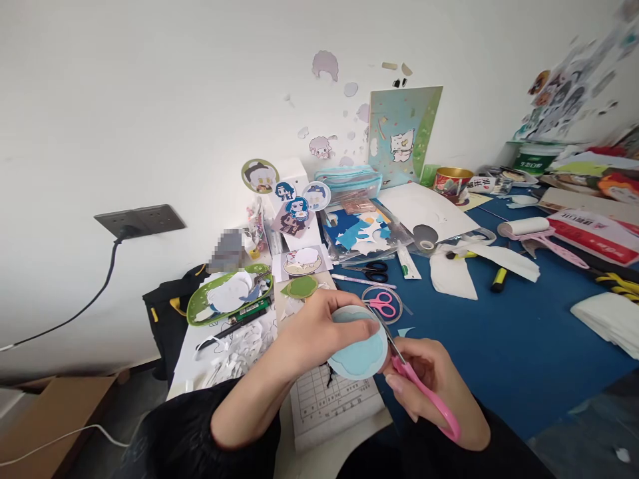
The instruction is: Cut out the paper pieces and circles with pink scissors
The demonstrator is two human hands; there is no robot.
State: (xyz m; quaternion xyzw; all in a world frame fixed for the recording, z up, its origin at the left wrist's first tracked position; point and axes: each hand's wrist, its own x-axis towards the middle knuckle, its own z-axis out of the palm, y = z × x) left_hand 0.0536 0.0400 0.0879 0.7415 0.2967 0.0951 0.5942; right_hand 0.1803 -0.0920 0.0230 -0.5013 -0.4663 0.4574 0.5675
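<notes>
My left hand point(324, 329) grips a round light-blue disc point(357, 349) with a pale rim, its thumb lying across the top face. Fingers of my right hand point(424, 379) are wrapped round the pink handles of a pair of scissors point(419, 386). The metal blades lie along the disc's right edge. Under the disc is a printed form point(332, 406). Just beyond it, small pink scissors point(383, 305) rest on a clear ring. A small light-blue scrap point(406, 332) lies on the blue mat point(479, 339).
Black scissors point(374, 271) and a white tube point(408, 263) lie behind the hands. A green tray point(192, 313) of paper pieces and white shreds point(239, 356) are on the left. Tape point(425, 237), white tissues point(452, 273) and a lint roller point(532, 228) sit to the right.
</notes>
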